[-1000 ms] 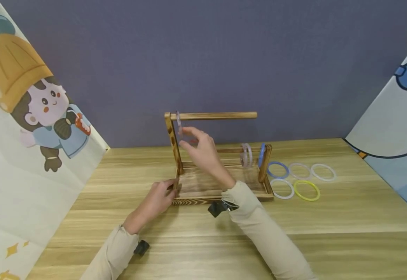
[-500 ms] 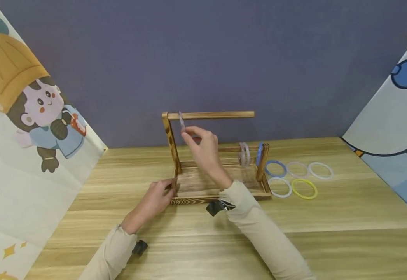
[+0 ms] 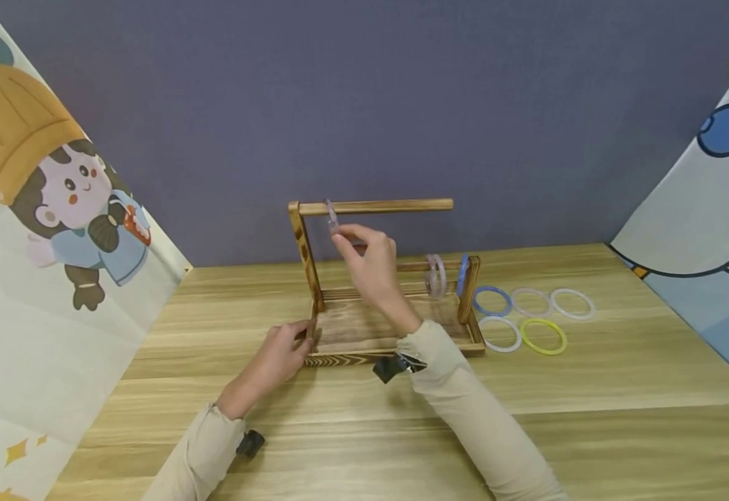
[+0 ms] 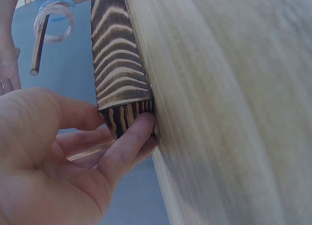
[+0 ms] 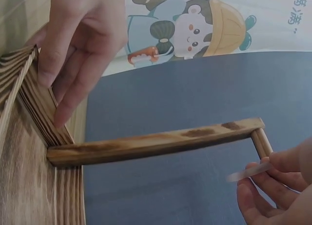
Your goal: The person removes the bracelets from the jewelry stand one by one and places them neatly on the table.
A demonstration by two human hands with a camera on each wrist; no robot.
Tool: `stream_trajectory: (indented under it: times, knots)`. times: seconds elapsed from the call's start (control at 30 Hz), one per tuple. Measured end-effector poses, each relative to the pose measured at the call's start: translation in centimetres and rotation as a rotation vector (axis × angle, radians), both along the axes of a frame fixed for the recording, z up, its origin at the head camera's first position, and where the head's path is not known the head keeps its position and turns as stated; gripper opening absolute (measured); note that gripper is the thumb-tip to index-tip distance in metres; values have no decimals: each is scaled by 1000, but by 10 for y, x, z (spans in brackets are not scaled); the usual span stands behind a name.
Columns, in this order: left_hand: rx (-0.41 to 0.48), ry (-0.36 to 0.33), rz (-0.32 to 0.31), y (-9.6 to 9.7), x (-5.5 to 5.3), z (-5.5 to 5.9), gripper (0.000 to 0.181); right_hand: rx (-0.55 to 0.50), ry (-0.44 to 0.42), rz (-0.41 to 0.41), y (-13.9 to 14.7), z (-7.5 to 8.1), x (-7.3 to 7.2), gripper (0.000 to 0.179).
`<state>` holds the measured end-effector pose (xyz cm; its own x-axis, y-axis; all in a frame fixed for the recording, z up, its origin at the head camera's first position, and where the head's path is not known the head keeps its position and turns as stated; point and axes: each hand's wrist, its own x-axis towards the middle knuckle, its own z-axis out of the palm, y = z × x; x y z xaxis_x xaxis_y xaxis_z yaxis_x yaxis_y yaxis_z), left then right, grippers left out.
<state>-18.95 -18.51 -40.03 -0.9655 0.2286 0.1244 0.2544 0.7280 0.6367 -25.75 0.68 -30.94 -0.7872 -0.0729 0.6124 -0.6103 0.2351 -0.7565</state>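
My right hand (image 3: 373, 268) pinches a pale purple bangle (image 3: 331, 216) between thumb and fingers. That bangle is looped over the upper bar (image 3: 395, 206) of a wooden rack (image 3: 306, 257), near its left post. At the rack's front left corner, my left hand (image 3: 279, 353) holds the tray base; the left wrist view shows its thumb and fingers curled about the striped wood corner (image 4: 122, 78). Two pale bangles (image 3: 442, 278) and a blue bangle (image 3: 463, 275) hang on the lower bar, towards its right post. The right wrist view shows the pinched bangle (image 5: 248, 172) edge-on.
Right of the rack, several bangles lie flat on the wooden table (image 3: 646, 348): a blue ring (image 3: 492, 288), a pale pink ring (image 3: 532, 290), two white rings and a yellow ring (image 3: 546, 353). A dark blue-grey panel (image 3: 377, 104) stands behind, with printed sheets at both sides.
My right hand, with thumb and fingers apart a second ago, has pinched the pale purple bangle. The bangle has shifted slightly right along the upper bar. My left hand stays at the corner.
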Motion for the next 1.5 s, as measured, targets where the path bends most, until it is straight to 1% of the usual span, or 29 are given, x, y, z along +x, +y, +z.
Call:
stream_trajectory:
  times: [0.13, 0.33, 0.43, 0.73, 0.9, 1.07, 1.2, 1.23, 1.33, 1.43, 1.5]
  knots:
    - [-1, -7, 1, -1, 0, 0, 42, 1, -10, -14, 5, 0, 0, 22]
    - [-2, 7, 3, -2, 0, -2, 41, -9, -47, 15, 11, -1, 0, 25]
    - [-3, 9, 2, -2, 0, -3, 41, -3, -51, 18, 12, -1, 1, 26]
    - [14, -37, 7, -4, 3, -4, 42, 3, -71, 6, 14, 1, 1, 25]
    - [9, -33, -5, -5, 1, -4, 42, -6, -46, -24, 15, 1, 1, 22]
    - [5, -23, -12, -5, 1, -3, 42, 21, -40, -25, 16, 2, 4, 23]
    - [10, -38, -29, -3, 1, -2, 43, 24, -23, -72, 23, 2, 5, 21]
    - [10, -32, -31, -3, 1, -2, 43, 28, -19, -83, 25, 2, 5, 21]
    - [16, -29, -30, -4, 2, -1, 42, 58, 3, -110, 31, 3, 6, 21]
    - [9, -5, -34, -5, 3, 0, 42, 106, 35, -128, 35, 6, 7, 22]
    - [8, -7, -34, -6, 3, 0, 42, 132, 49, -136, 39, 8, 8, 22]
